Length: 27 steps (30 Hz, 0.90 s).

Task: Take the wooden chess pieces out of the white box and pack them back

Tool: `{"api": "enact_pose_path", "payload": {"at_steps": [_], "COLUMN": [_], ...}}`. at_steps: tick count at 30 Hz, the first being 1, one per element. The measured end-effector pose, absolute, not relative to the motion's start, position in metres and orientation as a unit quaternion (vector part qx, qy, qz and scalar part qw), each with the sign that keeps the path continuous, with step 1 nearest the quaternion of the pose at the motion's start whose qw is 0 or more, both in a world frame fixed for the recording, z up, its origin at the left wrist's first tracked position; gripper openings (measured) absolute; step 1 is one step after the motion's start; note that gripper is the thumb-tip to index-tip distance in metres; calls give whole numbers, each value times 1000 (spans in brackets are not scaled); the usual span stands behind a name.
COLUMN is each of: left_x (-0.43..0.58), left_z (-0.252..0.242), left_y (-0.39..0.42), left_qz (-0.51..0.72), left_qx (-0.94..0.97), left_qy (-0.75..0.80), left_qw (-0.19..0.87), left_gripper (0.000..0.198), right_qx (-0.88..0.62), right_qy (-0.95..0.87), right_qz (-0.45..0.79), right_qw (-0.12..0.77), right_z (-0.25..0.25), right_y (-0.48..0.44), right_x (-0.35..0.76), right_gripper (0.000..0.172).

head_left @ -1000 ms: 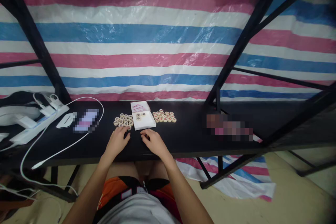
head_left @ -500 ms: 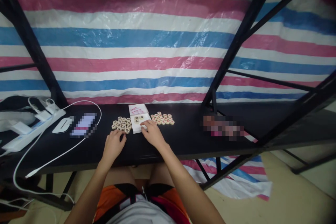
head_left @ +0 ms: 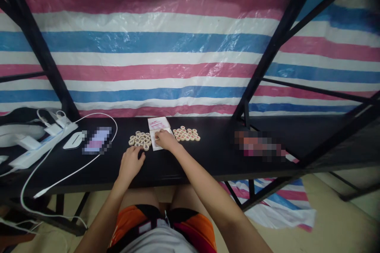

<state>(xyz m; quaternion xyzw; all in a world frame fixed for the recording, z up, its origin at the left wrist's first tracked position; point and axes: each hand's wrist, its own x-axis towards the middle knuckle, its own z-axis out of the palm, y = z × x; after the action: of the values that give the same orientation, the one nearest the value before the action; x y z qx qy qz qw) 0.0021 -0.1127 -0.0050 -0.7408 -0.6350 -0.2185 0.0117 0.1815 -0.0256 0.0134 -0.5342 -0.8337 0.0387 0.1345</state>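
A small white box with its pink-printed lid folded back lies on the black table. Round wooden game pieces form one cluster left of the box and another cluster right of it. My right hand reaches into the box, fingers curled over its inside; what they hold is hidden. My left hand rests on the table just below the left cluster, fingers loosely bent, with nothing seen in it.
A white power strip with plugs and a white cable lie at the left, beside a white mouse-like object and a blurred device. Another blurred patch sits at the right. Black frame bars cross a striped tarp.
My right hand has moved forward from the table's near edge into the white box. My left hand stayed below the left cluster of pieces.
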Motion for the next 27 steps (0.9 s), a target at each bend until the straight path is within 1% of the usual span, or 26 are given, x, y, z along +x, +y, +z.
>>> {"api": "enact_pose_path", "payload": {"at_steps": [4,7,9,13,15,18,21,24,27], "left_x": [2,1,1,2,1,1,2,2,2], "left_z": [-6,-6,-6,-4,-3,-4,-3,-1,1], "left_y": [-112,-112,-112,-113,-114,-116,-118,-120,-122], "left_qz": [-219,-214,-212,-221,-234,-261,-278,-264,-241], "left_qx": [-743,-746,-747,-734,-727,-760,-811,-841,-857], "left_qy": [-632,-630,-630,-642,-645,-596,-510,-461,-443], "left_qw": [13,19,22,37,37,-7,-69,-100,-104], "left_gripper": [27,29,30,29,27,25,26,32,35], "right_qx": [-526,-524,-522,-480,-448,-431,-444,-422,-391], "right_qy": [-831,-822,-809,-765,-756,-766,-777,-802,-810], "right_qz": [50,67,70,87,120,176,185,186,211], "right_qw": [173,211,262,420,461,444,405,380,383], "right_z": [5,7,15,24,17,-3,-17,-17,-13], "right_y": [-19,-15,-19,-57,-83,-113,-124,-127,-128], "right_x": [181,181,184,198,204,209,208,206,208], "right_gripper": [16,11,10,9,8,7,7,15,25]}}
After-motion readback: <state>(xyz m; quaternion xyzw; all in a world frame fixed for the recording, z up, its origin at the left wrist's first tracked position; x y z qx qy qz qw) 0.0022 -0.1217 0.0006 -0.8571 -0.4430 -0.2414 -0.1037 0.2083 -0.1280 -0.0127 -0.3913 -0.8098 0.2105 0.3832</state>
